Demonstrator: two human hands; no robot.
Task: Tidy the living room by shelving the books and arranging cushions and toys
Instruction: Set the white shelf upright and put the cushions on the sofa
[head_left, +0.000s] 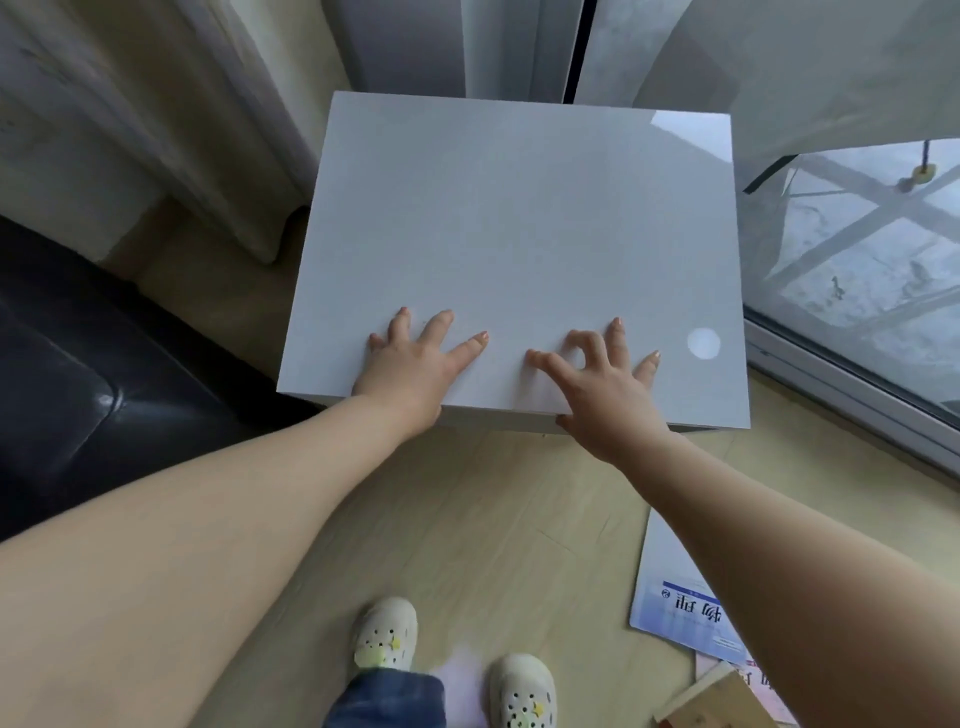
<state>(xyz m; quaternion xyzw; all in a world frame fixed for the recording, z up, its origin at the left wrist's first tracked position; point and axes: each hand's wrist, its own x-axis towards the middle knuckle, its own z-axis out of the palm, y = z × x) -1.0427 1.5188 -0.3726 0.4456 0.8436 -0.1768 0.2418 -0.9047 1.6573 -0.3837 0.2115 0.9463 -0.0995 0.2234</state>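
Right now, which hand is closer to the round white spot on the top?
Right. The right hand rests just left of the round white spot; the left hand lies farther left on the white top.

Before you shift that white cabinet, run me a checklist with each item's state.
1. Left hand flat on the cabinet top: ok.
2. Right hand flat beside it: ok.
3. Floor at right free of clutter: not ok, books lie there.
4. Shoes back from the cabinet front: ok.
5. Curtain free of the cabinet's back: cannot tell.
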